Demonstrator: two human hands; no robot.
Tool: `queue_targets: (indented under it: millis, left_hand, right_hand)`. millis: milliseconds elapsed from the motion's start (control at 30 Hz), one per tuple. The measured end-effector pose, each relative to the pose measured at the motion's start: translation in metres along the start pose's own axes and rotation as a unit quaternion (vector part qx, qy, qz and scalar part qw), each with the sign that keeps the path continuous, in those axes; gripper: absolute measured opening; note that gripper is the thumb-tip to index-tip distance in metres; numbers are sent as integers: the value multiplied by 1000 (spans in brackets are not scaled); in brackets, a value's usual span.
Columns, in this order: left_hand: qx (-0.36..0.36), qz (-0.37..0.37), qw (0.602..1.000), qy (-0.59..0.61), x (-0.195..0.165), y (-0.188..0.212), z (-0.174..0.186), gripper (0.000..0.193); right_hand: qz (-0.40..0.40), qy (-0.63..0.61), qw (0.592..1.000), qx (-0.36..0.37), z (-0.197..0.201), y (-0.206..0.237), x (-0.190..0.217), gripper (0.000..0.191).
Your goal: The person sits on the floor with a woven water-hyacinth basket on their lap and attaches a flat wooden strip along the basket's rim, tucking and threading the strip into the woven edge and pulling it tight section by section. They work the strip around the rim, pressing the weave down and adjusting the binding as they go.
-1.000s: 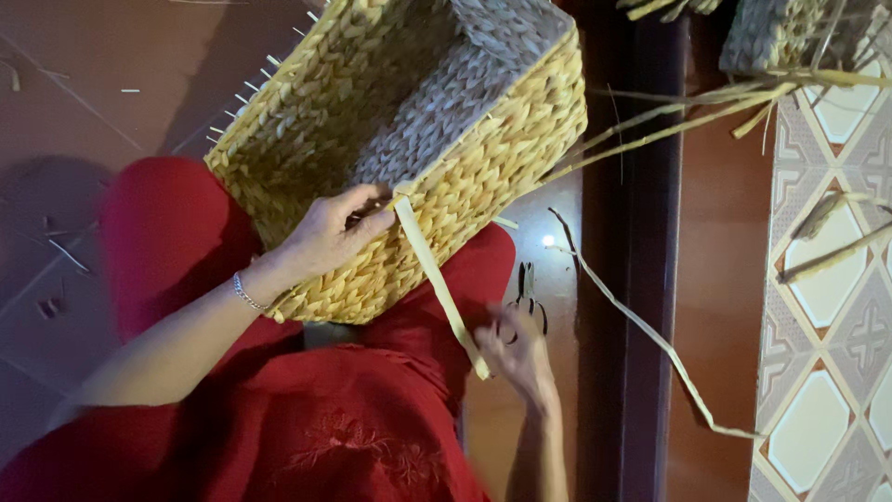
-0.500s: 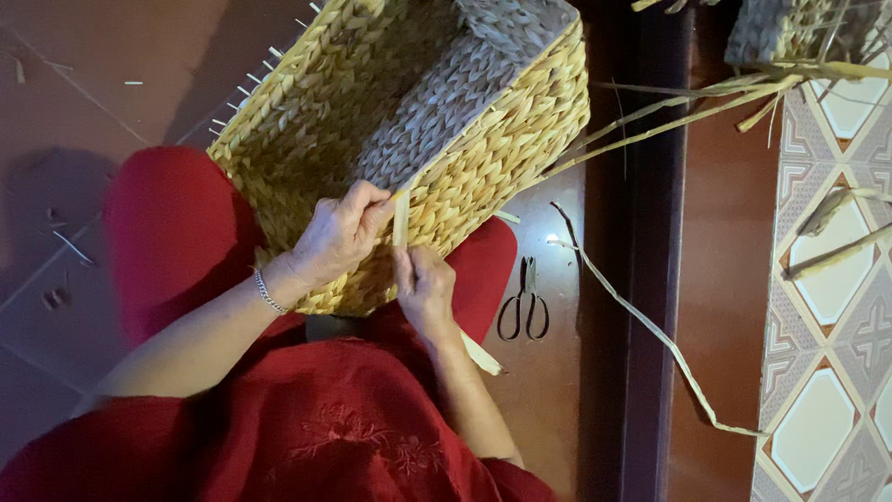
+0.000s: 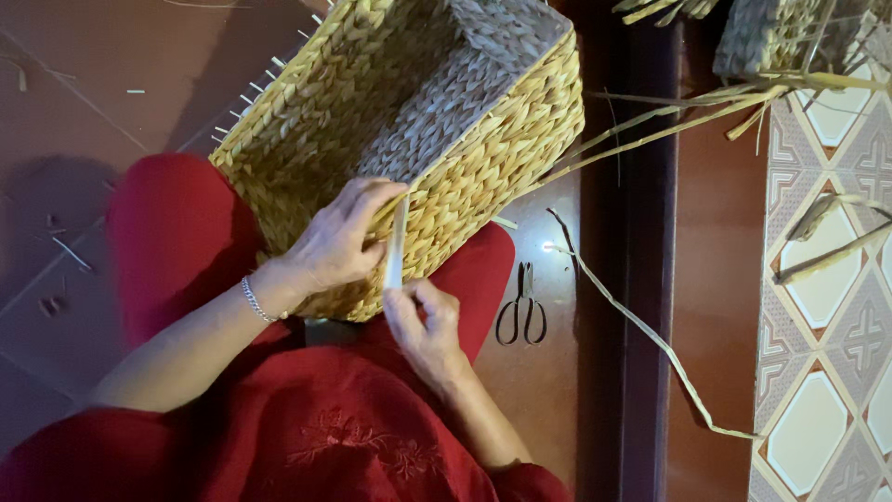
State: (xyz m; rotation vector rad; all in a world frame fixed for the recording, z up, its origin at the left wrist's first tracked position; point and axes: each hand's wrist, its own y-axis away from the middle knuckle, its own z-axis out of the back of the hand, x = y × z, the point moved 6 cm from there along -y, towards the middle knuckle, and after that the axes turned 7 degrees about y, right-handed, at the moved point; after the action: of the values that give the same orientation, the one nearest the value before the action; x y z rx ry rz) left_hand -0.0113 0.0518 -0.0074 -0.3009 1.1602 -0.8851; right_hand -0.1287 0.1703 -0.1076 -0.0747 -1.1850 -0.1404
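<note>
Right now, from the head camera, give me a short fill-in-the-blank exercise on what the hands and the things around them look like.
1. The left hand rests on the rim of a woven ____.
2. The right hand pinches a pale flat ____ that runs up to the rim.
3. On the floor right of the knee lies a pair of dark ____.
4. The left wrist wears a thin ____.

Missing words: basket; strip; scissors; bracelet.
</note>
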Motion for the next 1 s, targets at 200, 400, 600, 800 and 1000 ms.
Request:
queue_targets:
  millis: [200, 400, 600, 800, 1000]
  left_hand:
    - [-32, 288, 944, 159, 42, 8, -7, 22]
    - [-78, 431, 823, 361, 75, 3, 0, 17]
    - [-170, 435, 774, 427, 110, 10, 68, 20]
    - [-291, 382, 776, 410, 144, 30, 137, 10]
    - [-372, 384, 825, 182, 161, 38, 167, 32]
  right_hand:
    - [283, 113, 952, 32, -7, -19, 27, 25]
    - [-54, -31, 998, 5, 22, -58, -42, 21]
    - [-103, -47, 993, -13, 25, -52, -59, 19]
    - [-11, -30, 999, -23, 12, -50, -48, 17]
    - [-29, -49, 996, -74, 6, -63, -52, 12]
